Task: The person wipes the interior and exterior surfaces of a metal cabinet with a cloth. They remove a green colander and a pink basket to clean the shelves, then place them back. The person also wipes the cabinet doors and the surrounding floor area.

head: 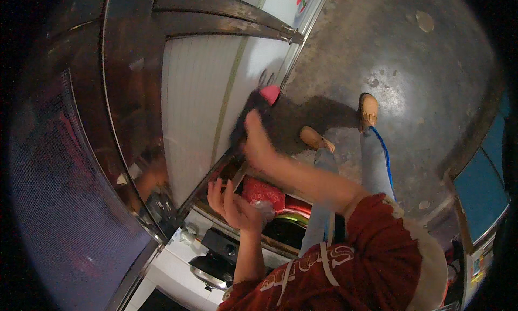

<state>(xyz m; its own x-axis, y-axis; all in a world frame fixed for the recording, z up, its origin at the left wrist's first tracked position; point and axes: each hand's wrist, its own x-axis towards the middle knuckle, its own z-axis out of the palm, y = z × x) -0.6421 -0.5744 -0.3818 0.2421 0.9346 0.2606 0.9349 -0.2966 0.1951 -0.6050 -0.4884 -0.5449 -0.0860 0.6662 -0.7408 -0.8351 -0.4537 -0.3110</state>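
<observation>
My left hand (232,207) is raised over an open compartment below the counter, its fingers apart and loosely curled. Crumpled clear plastic (265,209) shows beside its thumb; whether the hand holds it I cannot tell. Under and beyond it lies a red patterned cloth or packet (263,191), near round items with red and green rims (293,218). Blurred by motion, my right hand (258,139) reaches across toward the white panelled wall. Just past its fingers is a dark object with a pink end (270,94). Its grip is too blurred to make out.
A white tiled counter (178,266) at lower left carries a black metal-rimmed appliance or pan (212,266). A dark wooden frame (133,76) with a mesh panel (73,189) rises on the left. Concrete floor (425,88) lies around my feet; a blue panel (481,193) stands right.
</observation>
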